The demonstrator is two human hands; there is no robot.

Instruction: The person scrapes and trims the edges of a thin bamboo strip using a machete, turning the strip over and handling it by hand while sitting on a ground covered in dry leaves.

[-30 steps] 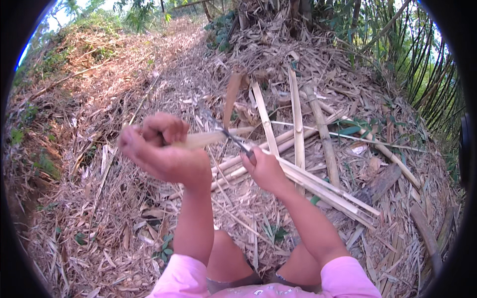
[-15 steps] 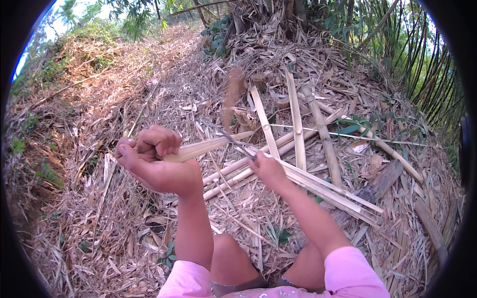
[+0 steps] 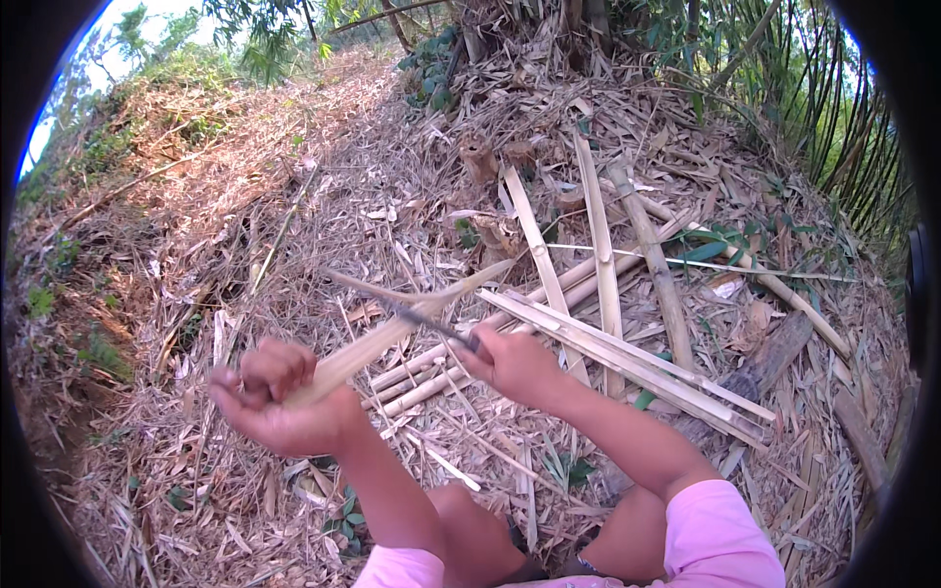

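Note:
In my left hand [image 3: 294, 397], fingers curled in, is the near end of a pale split bamboo strip [image 3: 358, 359]. The strip slants up and away to the right, over the leaf litter. My right hand [image 3: 515, 365] grips the handle of a knife [image 3: 439, 327]. Its dark blade points up-left and crosses the strip; motion blur hides how far the edge touches it. A thin pale length runs up-left from the crossing, and I cannot tell whether it is blade or bamboo. Below my right hand's wrist lie several split bamboo strips [image 3: 627, 355].
Bamboo poles [image 3: 652, 265] and split lengths [image 3: 537, 250] lie crossed on dry leaves ahead. Cut stumps [image 3: 478, 157] stand beyond them. A dark log [image 3: 750, 367] rests at the right. Bamboo stems [image 3: 833, 127] rise at the far right, and my bent knees are below.
My left hand has moved down and slightly left with the strip, which now tilts more steeply. My right hand has come left and lower, and the knife lies across the strip nearer its middle.

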